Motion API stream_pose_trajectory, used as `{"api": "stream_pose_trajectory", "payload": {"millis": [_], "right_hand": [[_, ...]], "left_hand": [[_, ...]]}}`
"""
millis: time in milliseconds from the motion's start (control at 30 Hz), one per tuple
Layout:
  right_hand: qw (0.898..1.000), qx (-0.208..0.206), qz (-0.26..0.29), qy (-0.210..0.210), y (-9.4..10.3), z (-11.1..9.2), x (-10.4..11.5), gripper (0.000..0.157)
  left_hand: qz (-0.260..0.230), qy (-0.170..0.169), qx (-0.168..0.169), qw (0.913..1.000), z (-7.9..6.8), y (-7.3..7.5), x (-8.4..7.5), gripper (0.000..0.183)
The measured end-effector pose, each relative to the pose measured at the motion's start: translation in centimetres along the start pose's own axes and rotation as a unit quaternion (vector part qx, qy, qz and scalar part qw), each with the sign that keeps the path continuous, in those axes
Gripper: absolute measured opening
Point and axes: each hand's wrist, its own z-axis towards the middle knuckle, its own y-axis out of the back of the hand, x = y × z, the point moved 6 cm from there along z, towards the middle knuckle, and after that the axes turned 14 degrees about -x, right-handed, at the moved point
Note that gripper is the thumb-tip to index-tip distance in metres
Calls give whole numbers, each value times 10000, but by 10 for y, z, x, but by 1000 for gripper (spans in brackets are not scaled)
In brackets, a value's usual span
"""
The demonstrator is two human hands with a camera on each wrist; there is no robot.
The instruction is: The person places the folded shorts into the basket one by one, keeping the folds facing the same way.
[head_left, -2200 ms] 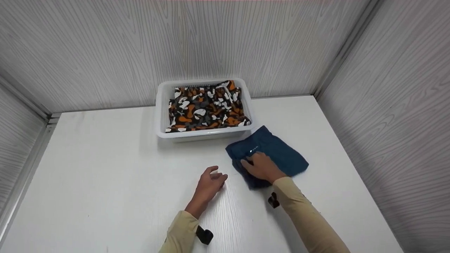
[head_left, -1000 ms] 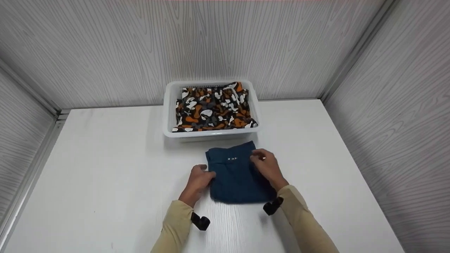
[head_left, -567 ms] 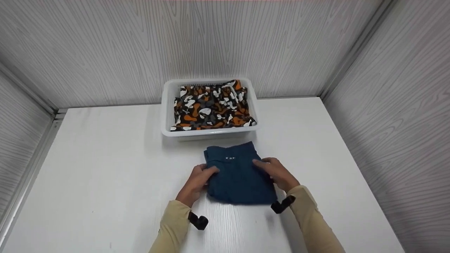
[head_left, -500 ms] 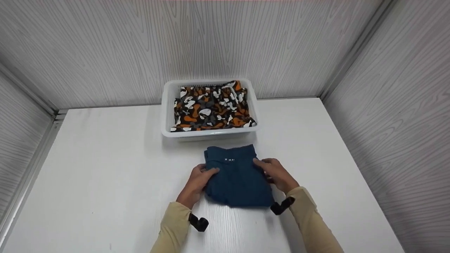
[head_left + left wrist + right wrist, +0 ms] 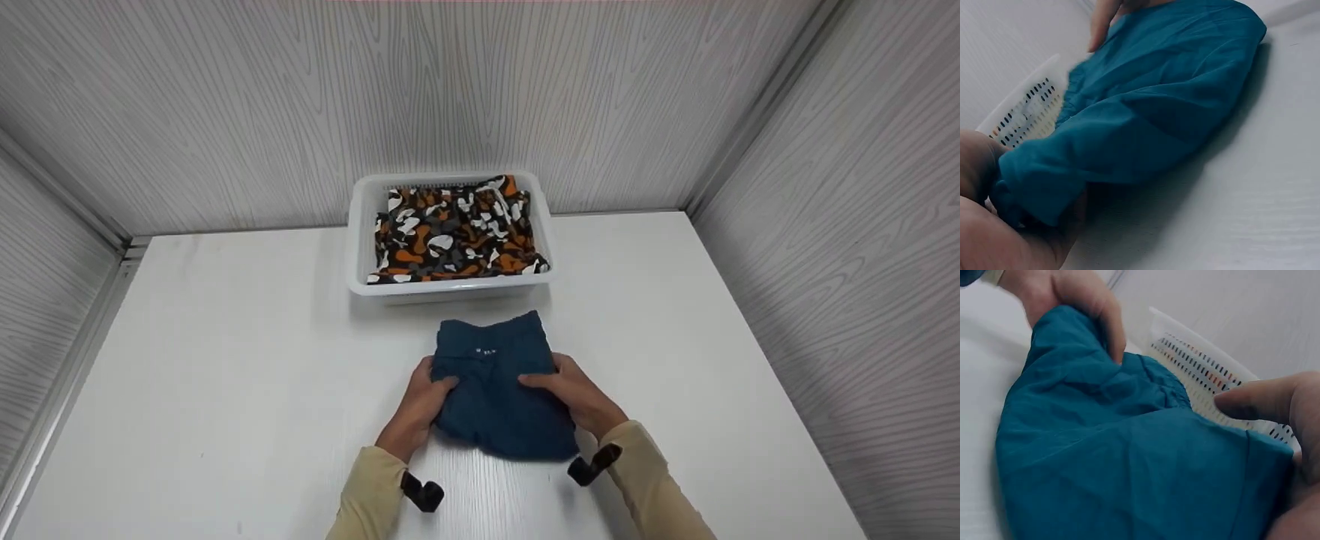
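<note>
Folded dark blue shorts (image 5: 499,412), with a small white print near the gathered waistband, are held between both hands in front of the basket. My left hand (image 5: 416,409) grips their left edge, thumb on top and the other fingers underneath. On the opposite edge my right hand (image 5: 585,397) pinches the cloth in the same way, its thumb lying across the front. In the left wrist view the shorts (image 5: 1145,118) bulge above the table, with a shadow below. Their waistband end points towards the basket in the right wrist view. The fingers beneath the cloth are mostly hidden.
A white perforated plastic basket (image 5: 450,286) stands against the back wall (image 5: 450,90). Inside it lies folded cloth (image 5: 442,232) patterned in black, orange, white and grey. The white table (image 5: 225,375) is bounded by grey wood-grain panels at the back and both sides.
The shorts came from the right to the middle and turned straight. My left hand took their left edge, my right hand the right. Both have since drawn them slightly nearer and raised them.
</note>
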Motion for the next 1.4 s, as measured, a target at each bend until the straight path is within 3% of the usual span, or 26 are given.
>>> {"api": "stream_pose_trajectory", "payload": {"millis": [233,400,500,600,733,900,1067,1200,1400], "right_hand": [[9960,374,-477,660,-2,-23,21,82],[9932,620,-363,919,5,-33,51,80],[9918,741,-232,1016,8,-30,75,78],[9906,810,-93,1101,10,-18,102,76],[9897,808,-63,1179,7,9,134,75],[9920,424,-549,1059,3,45,163,75],[9924,-4,-763,968,1,70,183,72],[9883,-326,-895,1190,3,82,190,63],[9731,-688,-1315,1764,4,89,186,58]], "left_hand": [[-84,-571,169,9982,-18,14,-25,60],[-212,-821,177,9962,-30,19,-58,64],[-188,-912,129,9956,-30,22,-82,66],[-131,-1036,81,9945,-18,24,-108,66],[57,-1143,21,9934,10,28,-133,64],[562,-1186,-39,9913,45,29,-155,63],[742,-1257,-128,9892,69,28,-176,63],[820,-1103,-149,9904,83,24,-182,66],[1020,-905,-224,9904,96,19,-170,66]]}}
